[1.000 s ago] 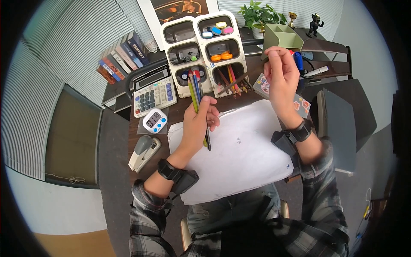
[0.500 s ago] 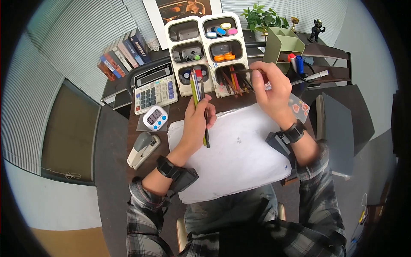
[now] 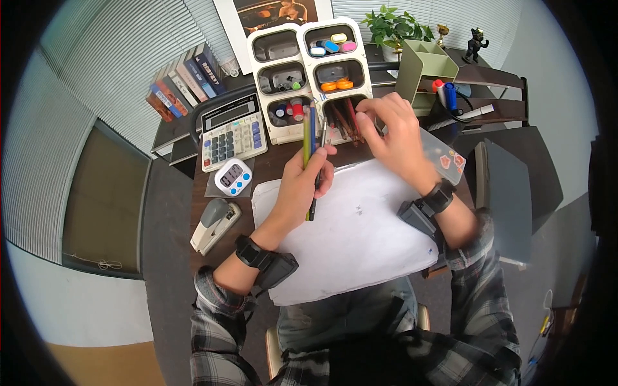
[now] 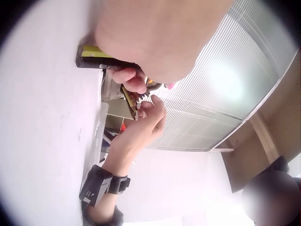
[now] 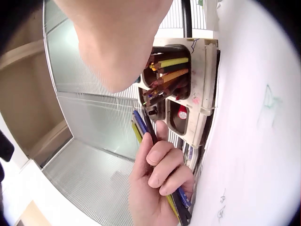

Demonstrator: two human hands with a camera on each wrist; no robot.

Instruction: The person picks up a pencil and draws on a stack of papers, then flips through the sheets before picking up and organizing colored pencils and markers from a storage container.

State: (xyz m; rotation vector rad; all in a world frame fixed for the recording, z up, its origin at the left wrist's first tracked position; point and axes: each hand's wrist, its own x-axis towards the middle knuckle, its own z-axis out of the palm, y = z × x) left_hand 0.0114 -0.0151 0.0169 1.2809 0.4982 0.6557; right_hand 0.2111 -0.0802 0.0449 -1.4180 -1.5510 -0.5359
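Note:
Several pencils (image 3: 313, 122), green, blue and dark, are gripped by my left hand (image 3: 302, 183) over the paper's upper part; the right wrist view shows the fingers (image 5: 162, 165) curled round them. At the lower right compartment of the white organizer (image 3: 313, 96), my right hand (image 3: 402, 145) has its thumb and bent fingers beside the reddish and dark pencils (image 3: 343, 119) standing there. Whether it pinches one is hidden. In the left wrist view, the right hand (image 4: 141, 127) reaches in from below, its fingertips by the pencils.
White paper (image 3: 341, 238) covers the desk's front. To the left are a calculator (image 3: 235, 138), a timer (image 3: 233, 177) and a stapler (image 3: 215, 225). A green holder (image 3: 438, 64), markers (image 3: 450, 96) and a stickered case (image 3: 450, 161) are at the right.
My right hand has come left and down to the pencil compartment; the dark pencil it pinched no longer shows clearly. The left hand's pencils have shifted slightly right.

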